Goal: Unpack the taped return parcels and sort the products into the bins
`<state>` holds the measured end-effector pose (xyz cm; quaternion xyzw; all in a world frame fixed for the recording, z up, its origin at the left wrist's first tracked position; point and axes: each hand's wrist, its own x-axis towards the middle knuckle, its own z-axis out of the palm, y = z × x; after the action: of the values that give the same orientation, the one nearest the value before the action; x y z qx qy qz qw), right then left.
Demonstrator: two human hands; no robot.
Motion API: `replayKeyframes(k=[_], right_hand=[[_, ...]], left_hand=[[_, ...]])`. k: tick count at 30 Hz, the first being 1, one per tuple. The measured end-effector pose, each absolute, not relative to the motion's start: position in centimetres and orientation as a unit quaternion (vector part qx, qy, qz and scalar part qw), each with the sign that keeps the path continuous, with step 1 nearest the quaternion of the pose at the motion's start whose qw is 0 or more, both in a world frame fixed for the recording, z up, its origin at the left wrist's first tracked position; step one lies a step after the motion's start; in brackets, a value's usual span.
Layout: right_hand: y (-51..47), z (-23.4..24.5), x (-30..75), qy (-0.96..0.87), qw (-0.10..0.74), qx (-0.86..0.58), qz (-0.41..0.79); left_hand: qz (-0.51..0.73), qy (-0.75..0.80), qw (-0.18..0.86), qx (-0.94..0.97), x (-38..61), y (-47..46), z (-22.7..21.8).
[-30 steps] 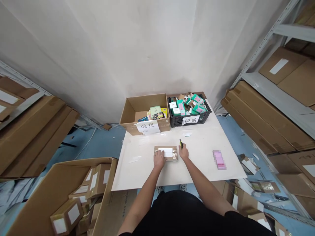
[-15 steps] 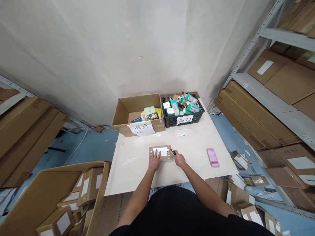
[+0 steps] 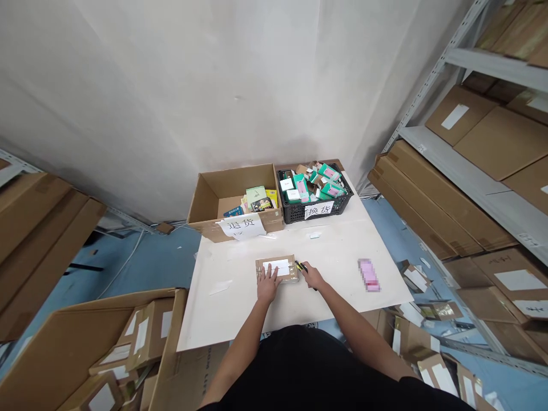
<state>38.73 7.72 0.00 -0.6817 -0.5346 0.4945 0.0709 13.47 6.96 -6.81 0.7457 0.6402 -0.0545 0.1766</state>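
1. The left hand (image 3: 267,285) lies spread, fingers apart and gripping nothing, its fingertips on the near left part of the taped cardboard parcel (image 3: 289,276) and its white label (image 3: 281,265).
2. The right hand (image 3: 313,277), just right of the parcel, is curled around a yellow-and-black utility knife (image 3: 302,266), whose tip is at the parcel's right end; whether the blade touches it is too small to tell.
3. The parcel lies flat on the white worktop (image 3: 338,251).
4. Beyond the parcel, to its left, stands a carton (image 3: 206,230) of books; beyond it, to its right, a black plastic crate (image 3: 295,214) of mostly green boxes.
5. Well right of the parcel lies a blurred pink item (image 3: 369,275).
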Motion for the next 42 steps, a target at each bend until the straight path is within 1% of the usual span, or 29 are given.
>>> replayKeyframes(k=[5, 14, 17, 21, 25, 28, 31, 35, 39, 42], right_hand=[[7.5, -0.1, 39.7, -0.532, 0.059, -0.666, 0.520], [5.2, -2.0, 40.0, -0.507, 0.122, -0.648, 0.555], [4.4, -2.9, 39.5, -0.490, 0.142, -0.636, 0.579], [3.0, -4.3, 39.0, -0.464, 0.188, -0.636, 0.587], [1.3, -6.0, 39.9, -0.407, 0.249, -0.672, 0.567], [0.6, -6.9, 40.5, -0.416, 0.257, -0.680, 0.546], [0.9, -7.1, 39.8, -0.436, 0.270, -0.683, 0.521], [3.4, -6.5, 38.5, -0.413, 0.291, -0.712, 0.489], [7.4, -5.9, 39.8, -0.403, 0.275, -0.771, 0.410], [9.4, -5.9, 41.1, -0.374, 0.261, -0.759, 0.465]], left_hand=[[-0.047, 0.640, 0.178, 0.746, 13.6, 6.7, -7.5], [-0.038, 0.641, 0.194, 0.742, 13.0, 6.8, -7.9], [-0.039, 0.645, 0.195, 0.738, 13.0, 7.0, -7.6], [-0.029, 0.645, 0.194, 0.739, 12.9, 7.2, -6.7], [-0.004, 0.684, 0.197, 0.702, 12.1, 7.7, -5.3], [0.032, 0.768, 0.191, 0.610, 12.1, 7.2, -4.4], [0.029, 0.801, 0.230, 0.553, 13.9, 5.4, -3.4], [-0.023, 0.780, 0.256, 0.570, 18.0, 1.8, -1.9], [-0.057, 0.698, 0.288, 0.653, 19.9, -0.1, -0.3], [-0.047, 0.672, 0.248, 0.696, 19.5, 0.8, 0.3]])
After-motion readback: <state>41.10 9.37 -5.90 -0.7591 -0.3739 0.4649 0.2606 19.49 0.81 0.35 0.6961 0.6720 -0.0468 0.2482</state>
